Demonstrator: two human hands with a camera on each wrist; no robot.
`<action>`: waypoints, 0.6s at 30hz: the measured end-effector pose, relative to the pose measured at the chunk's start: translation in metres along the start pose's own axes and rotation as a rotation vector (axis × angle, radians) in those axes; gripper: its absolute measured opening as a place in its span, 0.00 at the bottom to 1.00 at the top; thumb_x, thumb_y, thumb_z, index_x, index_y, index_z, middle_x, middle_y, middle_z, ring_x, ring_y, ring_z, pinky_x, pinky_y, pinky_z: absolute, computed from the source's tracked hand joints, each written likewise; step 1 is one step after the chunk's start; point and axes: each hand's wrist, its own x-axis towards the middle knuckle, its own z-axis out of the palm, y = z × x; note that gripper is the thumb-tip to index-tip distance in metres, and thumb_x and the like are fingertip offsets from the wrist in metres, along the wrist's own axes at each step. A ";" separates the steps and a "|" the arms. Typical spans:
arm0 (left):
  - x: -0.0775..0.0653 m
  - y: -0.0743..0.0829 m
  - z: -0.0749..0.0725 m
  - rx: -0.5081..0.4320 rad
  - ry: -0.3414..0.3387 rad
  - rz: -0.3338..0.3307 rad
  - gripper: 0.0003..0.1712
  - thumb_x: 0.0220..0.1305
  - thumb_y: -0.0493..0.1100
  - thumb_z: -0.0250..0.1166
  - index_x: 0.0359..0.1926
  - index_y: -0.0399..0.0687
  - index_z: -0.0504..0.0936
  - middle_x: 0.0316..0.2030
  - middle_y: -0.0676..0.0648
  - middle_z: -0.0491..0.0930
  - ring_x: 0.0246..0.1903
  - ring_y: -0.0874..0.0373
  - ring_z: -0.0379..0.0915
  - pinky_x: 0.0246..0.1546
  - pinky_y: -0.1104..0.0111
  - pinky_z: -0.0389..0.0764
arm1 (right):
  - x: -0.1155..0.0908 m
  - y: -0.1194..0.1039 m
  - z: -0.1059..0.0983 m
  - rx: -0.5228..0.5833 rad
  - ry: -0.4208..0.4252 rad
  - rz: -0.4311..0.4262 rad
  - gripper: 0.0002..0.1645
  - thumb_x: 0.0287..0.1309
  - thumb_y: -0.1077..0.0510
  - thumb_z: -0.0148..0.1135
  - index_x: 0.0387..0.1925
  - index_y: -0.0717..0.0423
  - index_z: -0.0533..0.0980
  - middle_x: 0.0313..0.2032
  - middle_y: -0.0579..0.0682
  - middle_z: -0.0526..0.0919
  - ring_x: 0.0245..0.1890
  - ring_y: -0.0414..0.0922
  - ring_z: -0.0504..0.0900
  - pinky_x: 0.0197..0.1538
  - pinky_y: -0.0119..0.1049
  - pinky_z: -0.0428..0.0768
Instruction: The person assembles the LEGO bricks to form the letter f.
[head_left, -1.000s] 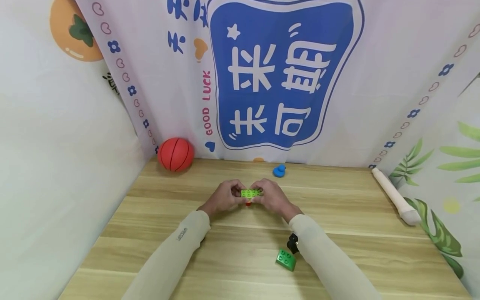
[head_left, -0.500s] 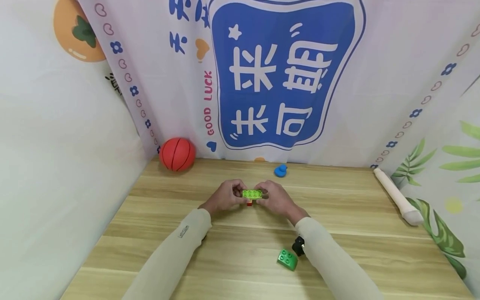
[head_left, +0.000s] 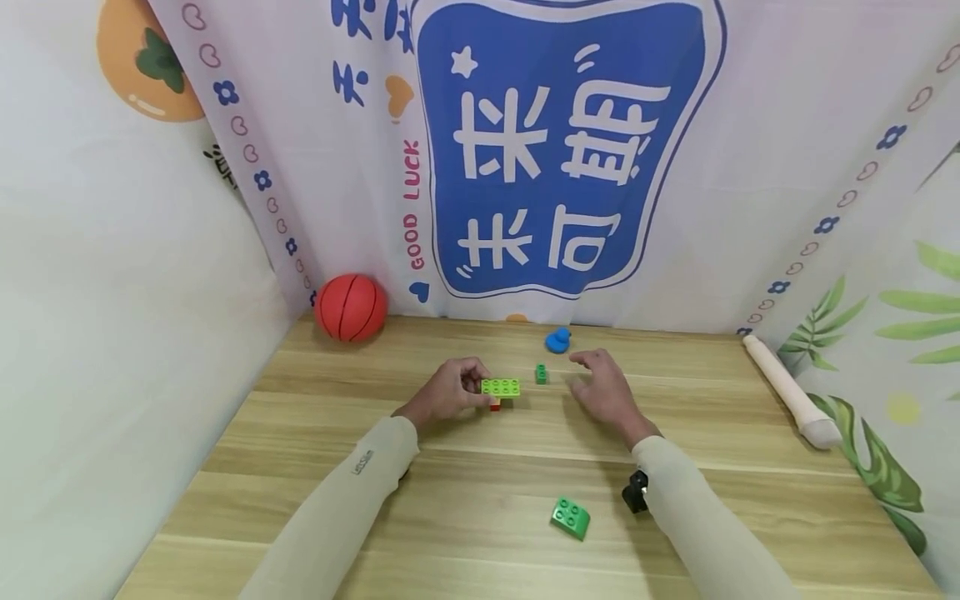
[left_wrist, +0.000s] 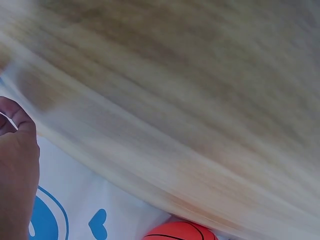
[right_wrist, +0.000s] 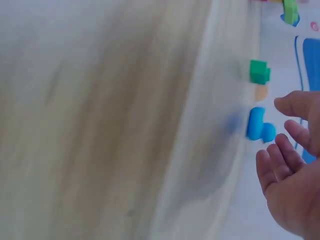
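- Wooden worktop [head_left: 465,500], under all items
- Left hand [head_left: 452,392] pinching left end of lime brick [head_left: 502,387]; right hand [head_left: 606,395] well apart from it, fingers loose, unfilled
- Red ball [head_left: 351,308], far left corner
- Lime brick: mid-worktop, above red piece [head_left: 495,407]
- Green sloped brick [head_left: 571,518], near side
- Blue duck [head_left: 558,340], back edge
- Small green brick [head_left: 541,373], between lime brick and right hand

You have one left hand [head_left: 450,390] and one right hand [head_left: 606,390], two hands in all, and one wooden table [head_left: 450,525]. You count one lime brick [head_left: 501,388], one small green brick [head_left: 541,374] and one larger green brick [head_left: 571,518], three green bricks altogether, plus one partly hidden red piece [head_left: 495,407], one red ball [head_left: 351,308], one blue duck [head_left: 558,340] and one pale stick [head_left: 787,387].
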 end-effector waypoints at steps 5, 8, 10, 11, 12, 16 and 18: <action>-0.001 0.000 -0.001 0.009 0.004 -0.019 0.15 0.61 0.38 0.81 0.46 0.48 0.86 0.38 0.48 0.80 0.39 0.55 0.73 0.39 0.71 0.76 | 0.004 0.014 0.007 0.065 -0.105 -0.009 0.38 0.69 0.62 0.70 0.75 0.67 0.67 0.67 0.69 0.75 0.67 0.65 0.78 0.72 0.61 0.76; -0.001 0.000 -0.002 0.007 0.008 -0.026 0.15 0.61 0.39 0.81 0.46 0.48 0.86 0.39 0.48 0.80 0.39 0.55 0.74 0.39 0.71 0.76 | 0.012 0.012 0.011 0.125 -0.160 -0.008 0.42 0.69 0.61 0.71 0.78 0.66 0.64 0.66 0.68 0.76 0.67 0.64 0.78 0.73 0.60 0.75; -0.001 0.000 -0.003 0.000 0.006 -0.023 0.15 0.61 0.39 0.81 0.46 0.47 0.86 0.39 0.47 0.80 0.38 0.55 0.73 0.39 0.72 0.76 | 0.018 0.010 0.014 0.169 -0.186 -0.006 0.43 0.70 0.60 0.71 0.79 0.66 0.62 0.67 0.68 0.76 0.67 0.64 0.77 0.73 0.61 0.74; 0.000 -0.001 -0.003 -0.003 0.004 -0.020 0.15 0.61 0.38 0.81 0.47 0.47 0.86 0.39 0.47 0.81 0.38 0.56 0.73 0.38 0.72 0.76 | 0.022 0.008 0.015 0.189 -0.197 -0.002 0.43 0.70 0.60 0.70 0.80 0.65 0.62 0.67 0.68 0.76 0.67 0.64 0.77 0.73 0.61 0.74; 0.000 -0.001 -0.002 -0.006 0.001 -0.018 0.16 0.61 0.38 0.81 0.47 0.46 0.86 0.39 0.47 0.81 0.38 0.56 0.73 0.38 0.73 0.76 | 0.024 0.007 0.017 0.203 -0.207 -0.005 0.43 0.70 0.61 0.70 0.80 0.65 0.62 0.68 0.68 0.76 0.67 0.64 0.77 0.73 0.61 0.74; 0.001 -0.001 -0.002 -0.010 -0.011 -0.011 0.16 0.60 0.37 0.81 0.48 0.44 0.86 0.38 0.46 0.80 0.37 0.57 0.72 0.36 0.74 0.75 | 0.034 0.004 0.024 0.220 -0.216 -0.041 0.39 0.69 0.64 0.70 0.76 0.66 0.67 0.63 0.70 0.79 0.63 0.63 0.81 0.70 0.60 0.77; 0.002 -0.001 -0.002 -0.006 -0.014 -0.010 0.16 0.60 0.37 0.81 0.48 0.44 0.86 0.38 0.46 0.80 0.37 0.57 0.72 0.36 0.74 0.75 | 0.037 0.003 0.029 0.206 -0.204 -0.078 0.34 0.67 0.66 0.71 0.72 0.68 0.72 0.56 0.69 0.82 0.55 0.60 0.82 0.65 0.56 0.80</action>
